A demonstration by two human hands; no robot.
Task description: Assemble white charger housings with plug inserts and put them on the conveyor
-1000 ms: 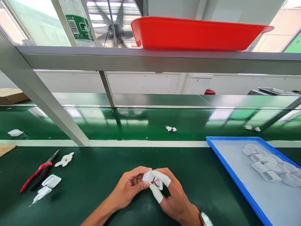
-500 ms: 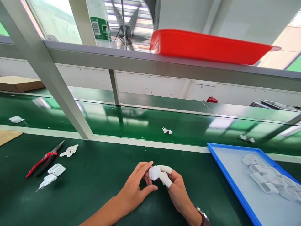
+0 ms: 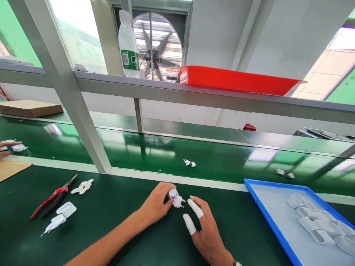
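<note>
Pinched in the fingers of my left hand (image 3: pixel 155 204) is a small white plastic assembly (image 3: pixel 176 198) with thin prongs pointing right, which looks like a plug. My right hand (image 3: pixel 207 232) is just to the right of it, fingers apart and holding nothing, with white covers on two fingertips. Left on the green table lie red-and-black long-nose pliers (image 3: pixel 57 193), a flat cluster of white pieces (image 3: pixel 82 186) and a second white assembly (image 3: pixel 59 218). On the right, a blue-rimmed tray (image 3: pixel 273 225) carries several white plastic shells (image 3: pixel 318 221).
Behind a pale edge strip runs a green belt (image 3: pixel 222 168) with small white parts (image 3: pixel 189 163) on it. A slanted post (image 3: pixel 79 118) stands at left. A shelf rail above bears a bottle (image 3: pixel 129 55) and red tray (image 3: pixel 235 81). Another person's hand (image 3: pixel 8 147) is at far left.
My right hand has let go of the white piece and drawn away, fingers spread; my left hand keeps hold. Belt parts shifted left. Another person's hand entered at left. The view tilted up.
</note>
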